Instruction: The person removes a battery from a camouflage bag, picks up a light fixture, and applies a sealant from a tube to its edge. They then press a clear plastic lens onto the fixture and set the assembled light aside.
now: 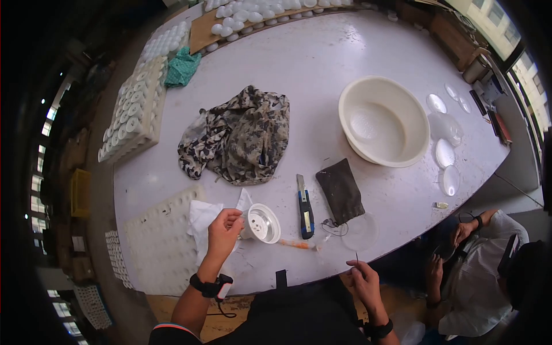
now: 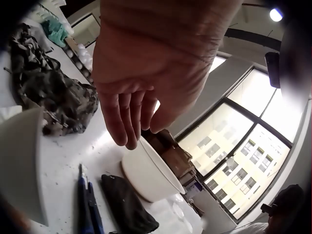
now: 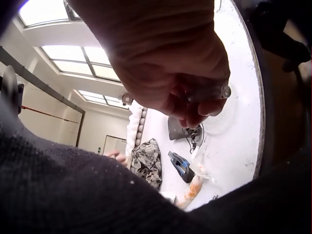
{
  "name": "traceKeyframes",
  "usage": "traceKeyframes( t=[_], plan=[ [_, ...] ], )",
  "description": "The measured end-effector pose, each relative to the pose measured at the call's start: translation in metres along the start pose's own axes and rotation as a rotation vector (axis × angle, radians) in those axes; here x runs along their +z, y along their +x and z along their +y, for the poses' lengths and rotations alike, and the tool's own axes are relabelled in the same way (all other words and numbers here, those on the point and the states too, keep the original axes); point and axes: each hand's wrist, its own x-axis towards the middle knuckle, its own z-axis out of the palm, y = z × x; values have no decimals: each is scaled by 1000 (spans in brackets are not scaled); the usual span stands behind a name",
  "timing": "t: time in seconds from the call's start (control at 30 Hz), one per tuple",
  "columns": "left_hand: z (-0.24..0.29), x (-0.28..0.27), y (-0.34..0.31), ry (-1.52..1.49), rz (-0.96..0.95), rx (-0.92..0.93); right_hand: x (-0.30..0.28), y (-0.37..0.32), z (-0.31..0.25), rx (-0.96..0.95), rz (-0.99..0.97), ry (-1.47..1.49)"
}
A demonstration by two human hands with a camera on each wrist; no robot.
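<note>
A white, cup-shaped lamp housing lies tilted near the table's front, its open side showing a shiny inner wall and small dark spots. My left hand is right beside its left side, fingers loosely bent. In the left wrist view the left hand has nothing between its fingers, and the housing shows at the left edge. At the front edge my right hand grips a slim screwdriver, its thin dark shaft pointing up. Its clear handle end sticks out of the fist in the right wrist view.
A utility knife, a dark pouch and a white basin stand rightward. Camouflage cloth lies behind, a white cloth and moulded tray to the left. Another person sits at the right.
</note>
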Motion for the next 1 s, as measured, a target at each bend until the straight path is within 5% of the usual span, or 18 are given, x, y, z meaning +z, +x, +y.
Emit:
traceKeyframes(
  t=[0.07, 0.13, 0.3, 0.4, 0.43, 0.6, 0.73, 0.8, 0.87, 1.0],
  plan=[
    [-36, -7, -11, 75, 98, -105, 7, 3, -4, 21, -78, -25],
    [-55, 11, -14, 351, 57, 246, 17, 2, -20, -43, -138, -90],
    [-87, 46, 7, 472, 143, 294, 41, -6, -33, -149, -133, -166],
    [-100, 49, 12, 394, 250, 281, 47, -24, -25, -140, -73, -131],
    [-90, 41, 6, 269, 269, 404, 48, -36, -30, -158, -37, -147],
    [-65, -4, -56, -472, -529, 147, 56, -83, -56, -341, 133, -196],
    [16, -19, -99, -332, -871, 257, 55, -113, -78, -288, 111, -150],
    [26, -11, -115, -98, -926, 255, 51, -126, -83, -288, 134, -182],
    [29, 1, -126, -107, -1035, 103, 46, -134, -88, -525, 95, -373],
    [17, 6, -146, -449, -1109, -137, 32, -144, -74, -587, 33, -396]
  ],
)
